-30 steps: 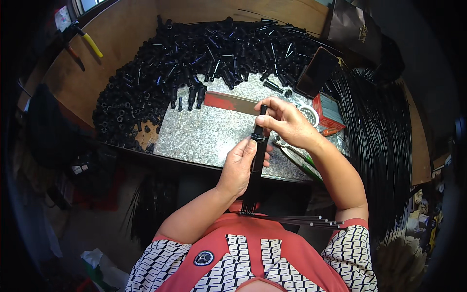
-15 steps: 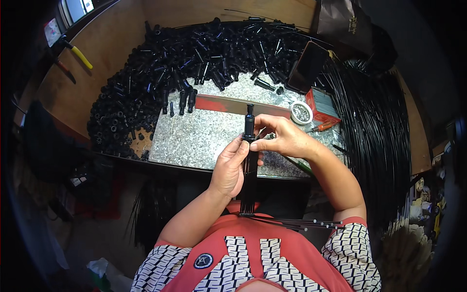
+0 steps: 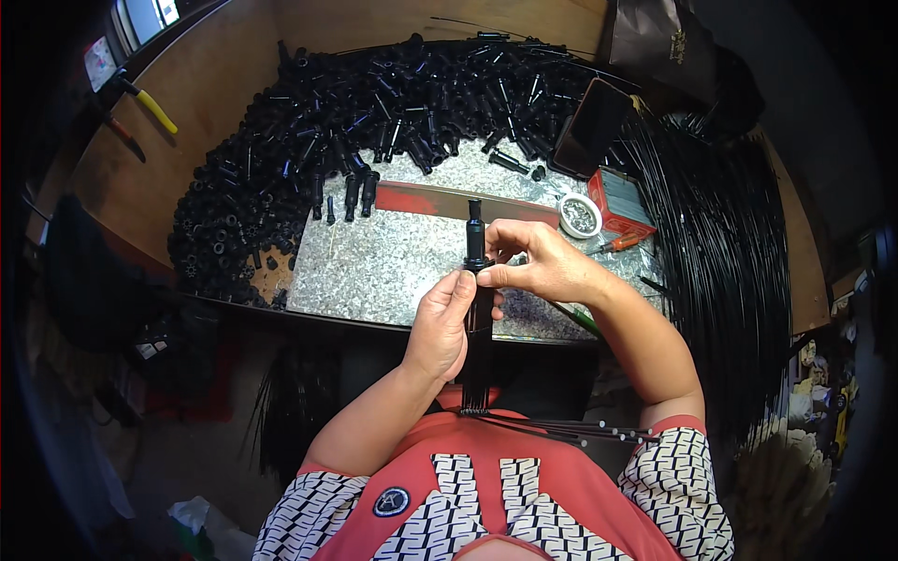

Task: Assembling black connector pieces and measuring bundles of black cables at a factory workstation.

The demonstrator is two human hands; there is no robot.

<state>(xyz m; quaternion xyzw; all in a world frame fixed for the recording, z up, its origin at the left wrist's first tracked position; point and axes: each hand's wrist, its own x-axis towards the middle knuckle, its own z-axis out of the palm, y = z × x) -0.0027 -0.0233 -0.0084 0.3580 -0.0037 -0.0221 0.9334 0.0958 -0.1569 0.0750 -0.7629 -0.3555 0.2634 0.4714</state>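
Note:
Upright in front of my chest is a black umbrella runner (image 3: 475, 239), a stepped plastic tube with a narrow top. From its collar a bundle of thin black ribs (image 3: 477, 360) hangs toward my lap. Several white-tipped rods (image 3: 589, 430) fan out from the bundle's lower end toward the right. My left hand (image 3: 443, 323) is closed round the ribs just under the collar, its thumb pressed on the front. My right hand (image 3: 536, 266) pinches the collar from the right between thumb and fingers; the spot between its fingertips is partly hidden.
Beyond my hands, a red-edged metal bar (image 3: 426, 202) crosses the speckled board (image 3: 365, 271). Black runners (image 3: 393, 103) are heaped behind and left. A white dish (image 3: 580, 216), red box (image 3: 622, 204), phone (image 3: 591, 129) and long black ribs (image 3: 716, 280) lie right. Pliers (image 3: 154, 109) hang on the left wall.
The runner's top has shifted slightly left and stands a little straighter. My left thumb has moved slightly left with it; both hands keep their hold.

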